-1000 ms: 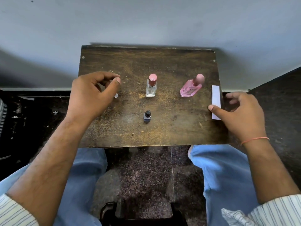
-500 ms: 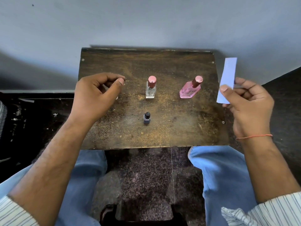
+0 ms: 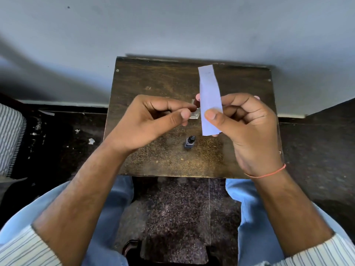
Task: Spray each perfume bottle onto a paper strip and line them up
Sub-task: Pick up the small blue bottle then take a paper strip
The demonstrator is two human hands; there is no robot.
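Here's the spray-test setup coming together over the dark, worn wooden counter (image 3: 153, 77): the right hand (image 3: 247, 127) has a pale lavender paper strip (image 3: 209, 98) pinched between thumb and curled fingers near its lower end, the strip standing almost upright with its free top end tilted slightly left, above the counter's middle. The left hand (image 3: 151, 120) sits just left of it, fingers loosely curled with forefinger and thumb drawn close together; something small may be pinched there, but it is too hidden to tell. Behind the two hands, the clear glass perfume bottle with the pink cap (image 3: 194, 110) peeks through, mostly covered, resting on the counter. Nearer the person stands the small dark blue bottle with a black cap (image 3: 190, 143), upright and untouched. To do this step well, I'd say keep the strip gripped low so the upper part stays clear, hold the nozzle near but not touching the paper, aim away from the fingers, and give one short press so the paper doesn't soak and droop. No strip lies on the counter in view, so the task looks early.
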